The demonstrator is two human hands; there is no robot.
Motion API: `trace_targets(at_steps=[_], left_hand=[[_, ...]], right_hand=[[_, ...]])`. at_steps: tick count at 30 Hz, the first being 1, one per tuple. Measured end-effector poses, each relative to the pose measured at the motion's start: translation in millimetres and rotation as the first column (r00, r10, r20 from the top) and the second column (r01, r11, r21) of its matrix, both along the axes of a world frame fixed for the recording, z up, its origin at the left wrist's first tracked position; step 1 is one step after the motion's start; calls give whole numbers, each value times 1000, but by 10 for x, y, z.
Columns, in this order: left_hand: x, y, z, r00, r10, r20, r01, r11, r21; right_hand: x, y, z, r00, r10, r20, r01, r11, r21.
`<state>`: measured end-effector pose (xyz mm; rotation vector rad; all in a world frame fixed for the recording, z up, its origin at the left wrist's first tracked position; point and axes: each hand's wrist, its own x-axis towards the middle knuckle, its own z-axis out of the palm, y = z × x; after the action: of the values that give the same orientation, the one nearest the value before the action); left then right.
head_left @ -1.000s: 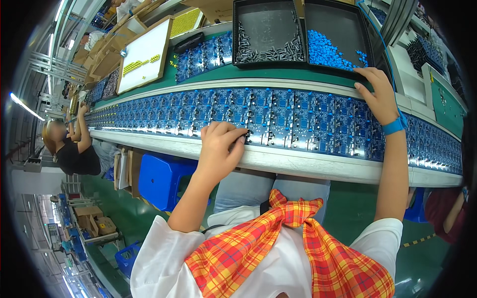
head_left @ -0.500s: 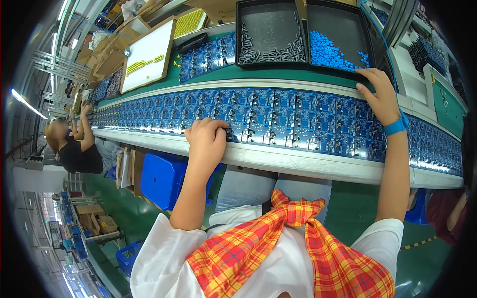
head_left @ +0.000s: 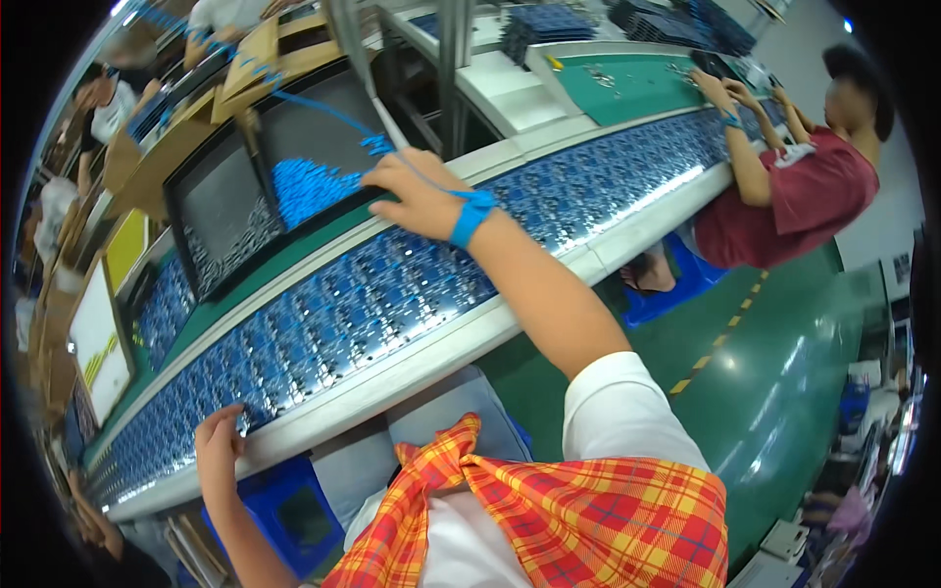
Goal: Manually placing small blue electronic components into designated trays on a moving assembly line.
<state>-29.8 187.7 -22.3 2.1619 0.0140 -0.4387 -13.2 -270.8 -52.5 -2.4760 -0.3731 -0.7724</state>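
Observation:
My right hand (head_left: 421, 194), with a blue band (head_left: 472, 218) round the wrist, is at the near right corner of a black tray holding small blue parts (head_left: 309, 189). Its fingers reach over the tray rim, with the thumb held apart from them. Below it runs a long row of blue circuit boards (head_left: 338, 306) dotted with small components. At the near edge of the boards, my left hand (head_left: 218, 443) is closed, fingers bent together beside a small dark item. What its fingertips hold cannot be made out.
Beside the blue parts stands a black tray of dark parts (head_left: 227, 218). A white board with yellow pieces (head_left: 101, 338) leans farther left. A blue coiled cord (head_left: 323, 106) crosses above the trays. At the right, a person in a dark red shirt (head_left: 799, 201) works along the same line.
The whole view has swung to the right, bringing the co-worker in red into sight. My right hand stays at the tray's corner; my left hand stays at the boards' near edge.

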Motion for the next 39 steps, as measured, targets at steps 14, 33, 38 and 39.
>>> trace_targets(at_steps=[14,33,38,39], left_hand=[[173,61,256,854,114,-508,-274,928,-252],[133,-95,361,735,37,-677,-344,881,-325],[127,39,205,727,-49,-685,-365,817,-446],[128,35,200,728,-63,-683,-349,823,-448]], right_hand=[[19,0,0,999,-7,-43,6,1000,-13],[-83,-44,164,982,17,-191,-25,999,-40],[-91,-125,146,989,-21,-148,9,996,-84],[-66,-84,143,997,-32,-69,23,991,-129]])
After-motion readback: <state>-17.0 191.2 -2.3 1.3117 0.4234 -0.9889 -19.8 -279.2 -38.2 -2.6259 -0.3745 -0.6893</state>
